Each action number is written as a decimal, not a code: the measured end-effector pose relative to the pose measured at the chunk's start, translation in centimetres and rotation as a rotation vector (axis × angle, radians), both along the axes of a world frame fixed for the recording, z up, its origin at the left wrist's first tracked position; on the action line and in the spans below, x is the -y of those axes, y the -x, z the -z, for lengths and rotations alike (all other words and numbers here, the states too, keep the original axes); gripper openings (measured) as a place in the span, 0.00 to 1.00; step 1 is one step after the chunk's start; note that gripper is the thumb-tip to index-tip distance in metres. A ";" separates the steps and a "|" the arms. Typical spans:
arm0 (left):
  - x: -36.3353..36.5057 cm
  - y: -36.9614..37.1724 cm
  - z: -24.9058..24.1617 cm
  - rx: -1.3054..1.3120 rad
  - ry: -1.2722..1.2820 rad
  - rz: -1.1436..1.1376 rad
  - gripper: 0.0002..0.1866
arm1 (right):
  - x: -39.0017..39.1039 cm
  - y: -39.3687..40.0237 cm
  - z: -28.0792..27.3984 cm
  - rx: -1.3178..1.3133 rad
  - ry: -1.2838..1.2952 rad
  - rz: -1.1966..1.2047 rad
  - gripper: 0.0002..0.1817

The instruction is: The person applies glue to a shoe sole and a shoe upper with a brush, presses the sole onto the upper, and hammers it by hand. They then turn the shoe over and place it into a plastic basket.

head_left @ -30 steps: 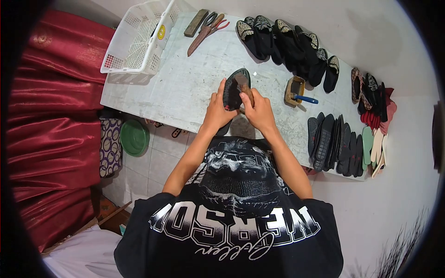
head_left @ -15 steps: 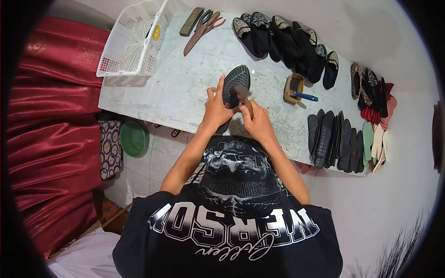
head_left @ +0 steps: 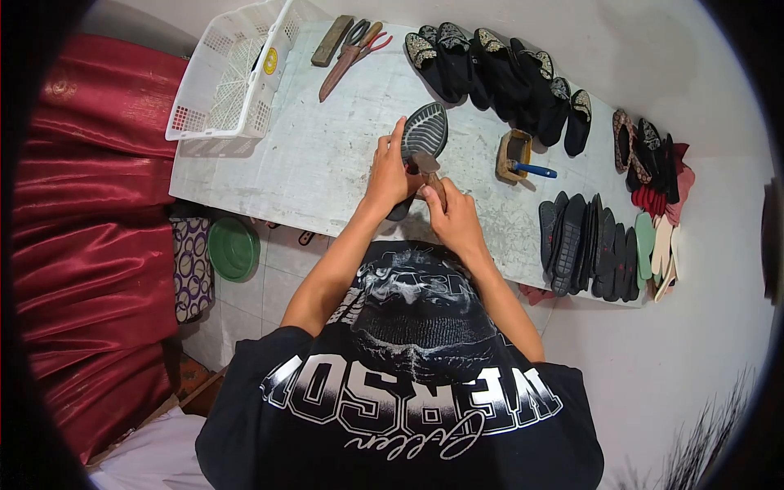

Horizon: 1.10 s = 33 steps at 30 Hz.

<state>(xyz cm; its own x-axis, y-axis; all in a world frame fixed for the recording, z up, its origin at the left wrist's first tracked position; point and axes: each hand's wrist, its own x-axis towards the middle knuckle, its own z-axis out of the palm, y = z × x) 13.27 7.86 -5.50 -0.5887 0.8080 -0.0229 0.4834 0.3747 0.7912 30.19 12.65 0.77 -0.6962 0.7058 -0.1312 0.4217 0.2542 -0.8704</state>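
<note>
A black shoe with a ridged sole is turned sole up over the table, its toe end pointing away from me. My left hand grips it by its left side, the fingers partly hidden. In my right hand is a hammer, held by its wooden handle. The brown hammer head is over the middle of the sole; whether it touches cannot be made out. The shoe's near end shows dark below my left hand.
A white basket stands at the table's left. Behind lie a block, a knife and red-handled pliers. Black embroidered shoes line the back. A glue container with a blue-handled brush and several soles are rightward.
The shoe has tilted and shifted slightly, its toe now farther right and away. My left hand has turned with it, covering more of the middle. The hammer head, blurred before, now shows sharply.
</note>
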 end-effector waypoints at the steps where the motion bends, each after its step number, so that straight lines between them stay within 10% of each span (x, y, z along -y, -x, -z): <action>1: -0.3 0.1 -0.3 0.001 -0.001 0.000 0.66 | -0.1 0.1 -0.7 -0.043 0.013 0.015 0.19; 16: -0.4 1.2 -1.5 0.045 -0.121 0.064 0.61 | -1.1 0.9 0.2 0.021 -0.007 -0.024 0.21; 18: 0.6 3.4 -0.7 0.164 -0.227 0.389 0.57 | -1.4 0.6 0.3 0.012 0.011 -0.018 0.21; 23: 0.9 5.3 0.4 0.990 -0.246 0.367 0.45 | -1.6 0.4 1.4 -0.153 0.127 0.034 0.20; 33: 1.1 6.2 -0.7 0.633 -0.205 0.440 0.49 | 1.0 -3.0 2.1 -0.044 -0.009 -0.126 0.14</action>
